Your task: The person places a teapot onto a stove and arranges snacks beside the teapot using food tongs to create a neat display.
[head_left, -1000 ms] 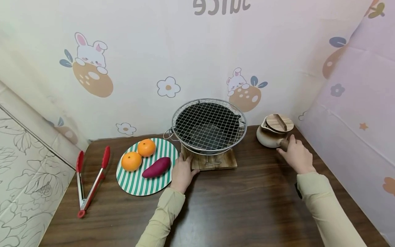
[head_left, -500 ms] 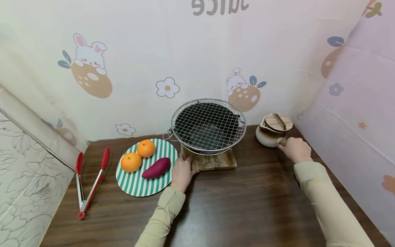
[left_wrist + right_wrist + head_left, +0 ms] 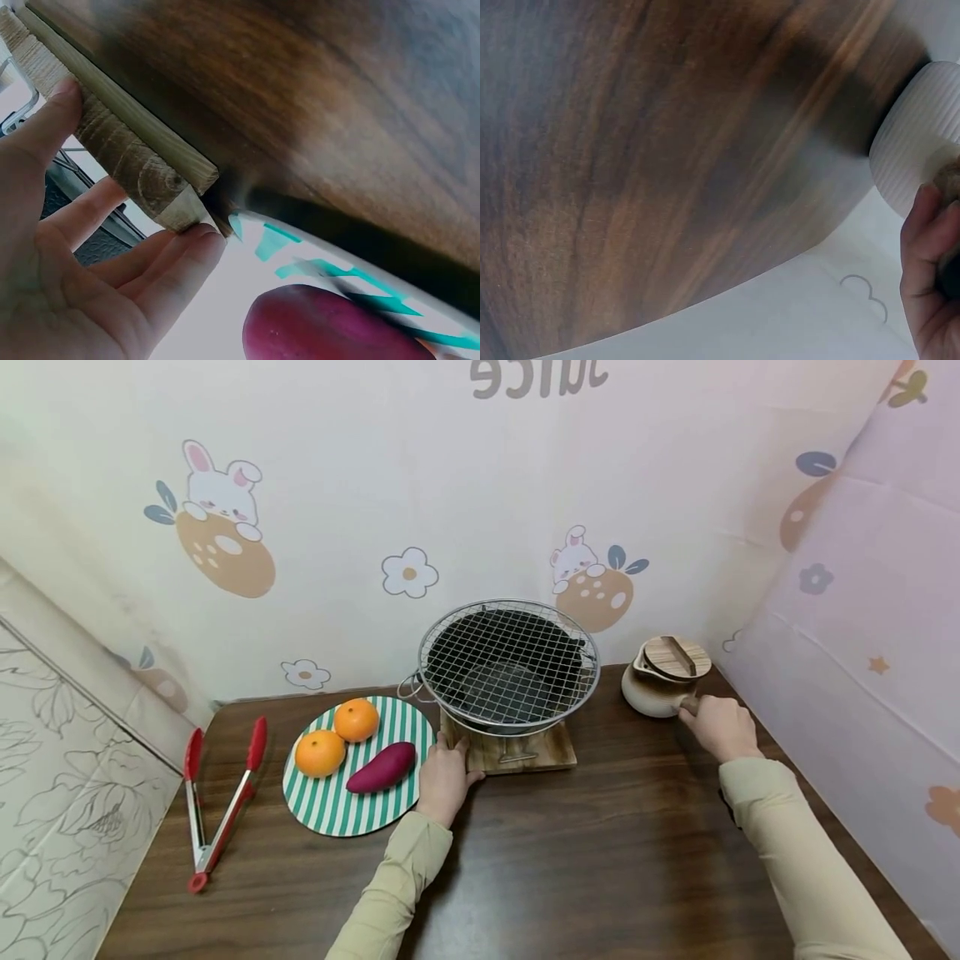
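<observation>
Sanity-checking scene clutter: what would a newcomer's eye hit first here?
Likely the round mesh-topped grill at back centre, above a wooden board whose corner the left hand holds. Next, the two oranges and purple vegetable on the green-striped mat, left. Then the lidded pot at back right, its handle in the right hand.

Soft, bright, even light fills the head view, glaring pale on the glossy dark brown wooden table. In the left wrist view, the white of the green-and-white striped round mat washes out above a deep shadow. The right wrist view is dimmer and hazy, with shadow beside the white ribbed ceramic pot; the table's edge bows.
</observation>
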Demonstrator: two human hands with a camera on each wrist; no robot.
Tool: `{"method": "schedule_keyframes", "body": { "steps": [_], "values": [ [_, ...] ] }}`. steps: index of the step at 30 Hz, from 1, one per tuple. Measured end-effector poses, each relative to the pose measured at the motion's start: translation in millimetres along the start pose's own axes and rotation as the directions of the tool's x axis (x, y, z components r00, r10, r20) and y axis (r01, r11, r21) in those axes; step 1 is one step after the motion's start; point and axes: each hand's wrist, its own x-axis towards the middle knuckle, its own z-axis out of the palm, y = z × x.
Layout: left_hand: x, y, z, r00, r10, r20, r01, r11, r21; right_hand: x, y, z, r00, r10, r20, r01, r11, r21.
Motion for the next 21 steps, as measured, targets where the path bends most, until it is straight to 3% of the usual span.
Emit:
{"method": "schedule_keyframes", "body": {
  "steps": [8,21],
  "values": [
    [4.0,1.0,-2.4,1.0,-0.002,0.01,0.002,1.0,0.022,3.9,-3.1,-9.7,0.999,-0.021,-0.026,0.021,1.0,-0.009],
    [1.8,0.9,-2.0,1.0,-0.01,0.017,0.008,0.996,0.087,7.7,-19.3,-59.6,0.978,-0.119,-0.172,0.115,0.993,-0.033]
  ]
}}
